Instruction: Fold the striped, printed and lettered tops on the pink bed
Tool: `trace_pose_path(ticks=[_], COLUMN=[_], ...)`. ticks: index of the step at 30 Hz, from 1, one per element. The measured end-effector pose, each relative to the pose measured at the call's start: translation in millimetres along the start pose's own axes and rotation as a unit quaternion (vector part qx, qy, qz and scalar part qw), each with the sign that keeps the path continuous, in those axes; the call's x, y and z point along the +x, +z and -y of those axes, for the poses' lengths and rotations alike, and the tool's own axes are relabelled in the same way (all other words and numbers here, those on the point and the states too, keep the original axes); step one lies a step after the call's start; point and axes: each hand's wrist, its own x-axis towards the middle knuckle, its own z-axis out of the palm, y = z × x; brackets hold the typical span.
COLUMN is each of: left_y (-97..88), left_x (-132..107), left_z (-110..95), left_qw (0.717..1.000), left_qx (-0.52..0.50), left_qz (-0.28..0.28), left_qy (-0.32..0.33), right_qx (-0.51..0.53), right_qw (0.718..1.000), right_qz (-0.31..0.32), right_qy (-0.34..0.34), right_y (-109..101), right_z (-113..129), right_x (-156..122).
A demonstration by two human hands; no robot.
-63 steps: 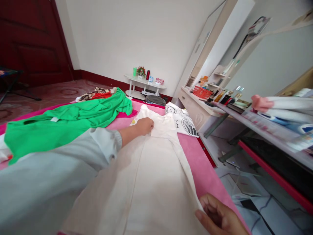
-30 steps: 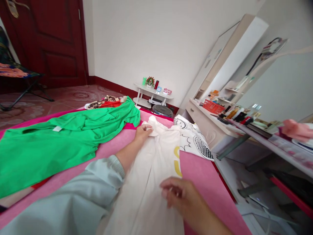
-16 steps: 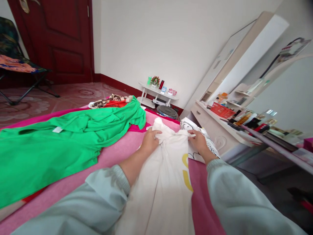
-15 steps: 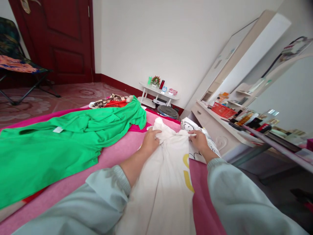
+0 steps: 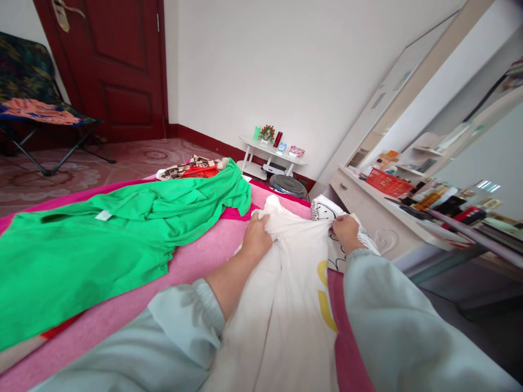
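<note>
A white garment with yellow print [image 5: 294,283], perhaps a shirt, lies lengthwise on the pink bed cover [image 5: 204,247] in front of me. My left hand [image 5: 257,237] is closed on its far left part. With fingers pinched, my right hand [image 5: 345,231] holds the far right edge, and the cloth is stretched between both hands. Beneath and beyond my right hand is a white cloth with black line drawings [image 5: 327,209]. A green garment [image 5: 102,256] with a white label lies spread out to the left.
Brown patterned and red clothes [image 5: 192,167] lie behind the green garment. A dressing table [image 5: 368,218] with a red basket [image 5: 388,182] and several bottles stands close on the right. A small white shelf [image 5: 273,149], a folding chair [image 5: 41,117] and a dark red door [image 5: 114,65] are farther back.
My right hand has moved right and pulled the white garment's edge outward, so the cloth is tauter between my hands. The view has shifted slightly left.
</note>
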Motion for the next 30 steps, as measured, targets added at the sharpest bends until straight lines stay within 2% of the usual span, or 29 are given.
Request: trace_pose_path(ticks=[4,7,12,15,16,18,21,23,27,30], left_y=[-0.9,-2.7,-4.2,-3.2,-2.8,-2.4,-2.7,-3.1,-3.6,-4.4], left_x=[-0.1,-0.5,-1.1,-0.7,-0.4,0.1,0.6,0.2,-0.7,0.3], left_z=[-0.5,-1.9,-4.6,-4.5,-4.0,-2.9,-1.1,-0.4,-0.5,-0.7], left_qw=[1.0,0.999,0.994,0.99,0.99,0.991,0.993,0.993,0.99,0.985], left_qx=[-0.018,-0.038,-0.067,-0.081,-0.082,-0.079,-0.069,-0.069,-0.093,-0.124], left_qz=[-0.022,-0.033,-0.07,-0.079,-0.08,-0.083,-0.082,-0.073,-0.058,-0.067], left_qy=[-0.013,0.002,0.054,0.079,0.08,0.067,0.049,0.056,0.086,0.094], right_qx=[0.021,0.033,0.051,0.089,0.098,0.103,0.101,0.106,0.102,0.109], right_qw=[0.997,0.993,0.989,0.98,0.975,0.962,0.942,0.938,0.954,0.969], right_qz=[-0.068,-0.073,-0.027,-0.004,0.016,0.095,0.241,0.282,0.256,0.201], right_qy=[-0.035,-0.09,-0.136,-0.178,-0.2,-0.235,-0.211,-0.17,-0.116,-0.089], right_y=[-5.7,-13.1,-16.2,-10.6,-7.6,-0.4,12.1,19.7,29.1,29.0], right_z=[19.0,27.3,35.3,50.5,57.3,71.4,87.6,93.1,96.6,101.2], right_x=[-19.7,-37.8,-52.5,-51.6,-51.9,-55.2,-64.8,-70.4,-73.1,-75.2])
